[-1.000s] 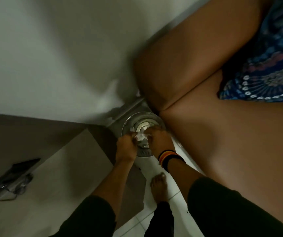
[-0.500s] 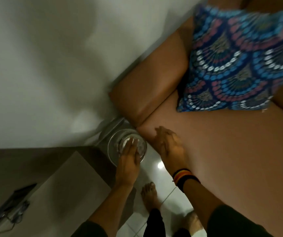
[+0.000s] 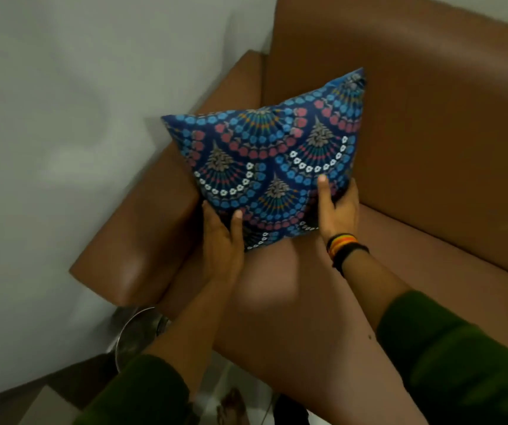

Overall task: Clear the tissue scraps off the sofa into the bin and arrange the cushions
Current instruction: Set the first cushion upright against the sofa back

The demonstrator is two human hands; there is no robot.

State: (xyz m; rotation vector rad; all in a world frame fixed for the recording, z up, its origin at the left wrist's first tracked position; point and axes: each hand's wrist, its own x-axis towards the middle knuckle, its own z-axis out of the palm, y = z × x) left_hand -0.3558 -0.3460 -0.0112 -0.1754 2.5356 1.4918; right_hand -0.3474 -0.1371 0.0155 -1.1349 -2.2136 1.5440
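Observation:
A blue patterned cushion (image 3: 271, 157) stands tilted in the left corner of the brown sofa (image 3: 430, 148), leaning toward the backrest and armrest. My left hand (image 3: 222, 240) grips its lower left edge, thumb on the front. My right hand (image 3: 337, 207), with coloured bands at the wrist, grips its lower right corner. The round metal bin (image 3: 137, 335) sits on the floor beside the sofa's armrest, partly hidden by my left forearm. No tissue scraps show on the seat.
A pale wall (image 3: 62, 118) runs along the sofa's left side, close to the armrest (image 3: 142, 240). A brown surface (image 3: 16, 400) sits at the lower left. My bare foot (image 3: 231, 406) stands on the tiled floor below the seat edge.
Both hands left the bin, where they held tissue, and moved up to the sofa. They now hold the blue cushion. My view swung from the bin to the sofa corner.

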